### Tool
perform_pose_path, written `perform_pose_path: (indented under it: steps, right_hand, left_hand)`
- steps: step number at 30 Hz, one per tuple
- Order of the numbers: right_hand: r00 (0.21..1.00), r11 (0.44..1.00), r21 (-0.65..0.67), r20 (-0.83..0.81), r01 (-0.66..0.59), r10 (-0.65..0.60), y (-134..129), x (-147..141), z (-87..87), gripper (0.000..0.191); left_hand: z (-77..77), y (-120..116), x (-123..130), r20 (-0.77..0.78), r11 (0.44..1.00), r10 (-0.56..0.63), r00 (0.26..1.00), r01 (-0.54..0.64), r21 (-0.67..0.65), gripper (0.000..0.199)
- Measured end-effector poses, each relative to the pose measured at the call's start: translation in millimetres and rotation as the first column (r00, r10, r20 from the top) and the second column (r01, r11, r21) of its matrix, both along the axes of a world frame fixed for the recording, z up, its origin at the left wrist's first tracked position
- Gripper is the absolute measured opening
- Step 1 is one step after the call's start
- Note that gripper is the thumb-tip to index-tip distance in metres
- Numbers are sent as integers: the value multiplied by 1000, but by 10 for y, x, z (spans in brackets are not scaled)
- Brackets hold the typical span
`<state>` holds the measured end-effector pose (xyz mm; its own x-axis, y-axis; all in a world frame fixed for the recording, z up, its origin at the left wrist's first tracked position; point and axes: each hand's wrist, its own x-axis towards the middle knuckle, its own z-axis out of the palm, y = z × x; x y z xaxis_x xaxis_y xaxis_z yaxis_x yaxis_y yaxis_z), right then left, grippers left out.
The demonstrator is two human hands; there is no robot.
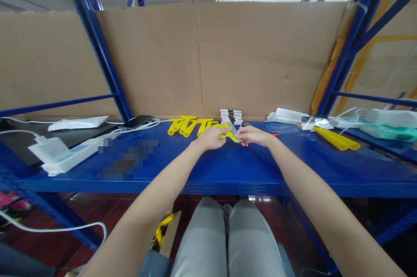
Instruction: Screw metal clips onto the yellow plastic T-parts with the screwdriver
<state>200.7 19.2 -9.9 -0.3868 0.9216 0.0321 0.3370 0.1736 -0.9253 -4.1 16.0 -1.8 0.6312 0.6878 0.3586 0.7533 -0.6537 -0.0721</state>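
Observation:
At the middle of the blue shelf, my left hand (213, 137) is closed around a yellow plastic piece with a forked end (230, 136), most of it hidden by my fingers. My right hand (252, 135) pinches the lower edge of a flat grey plate (232, 129), which lies against the yellow piece. Whether the two are joined cannot be made out. Left of my hands lie several yellow T-shaped handles (187, 126) in a row. Just behind my hands stands a stack of small white-and-black pieces (231, 116). A red object (274, 134) shows partly beyond my right wrist.
Yellow tubes (335, 138) lie at the right, near white packets (289, 115). A white power strip (73, 155) with a plugged-in charger, cables and a dark phone (140, 121) occupy the left. Cardboard (260, 60) closes off the back between blue posts. Below stands a box with yellow pieces (160, 231).

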Motion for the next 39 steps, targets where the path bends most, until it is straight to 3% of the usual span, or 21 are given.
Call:
perform_pose_path:
  steps: [11, 39]
  right_hand:
    - [998, 992, 113, 51, -48, 42, 18, 31, 11, 20]
    - [999, 1000, -5, 26, -28, 28, -23, 3, 17, 25]
  left_hand:
    - [26, -48, 9, -17, 999, 18, 1000, -18, 31, 57]
    - [8, -63, 22, -53, 1000, 27, 998, -27, -8, 58]
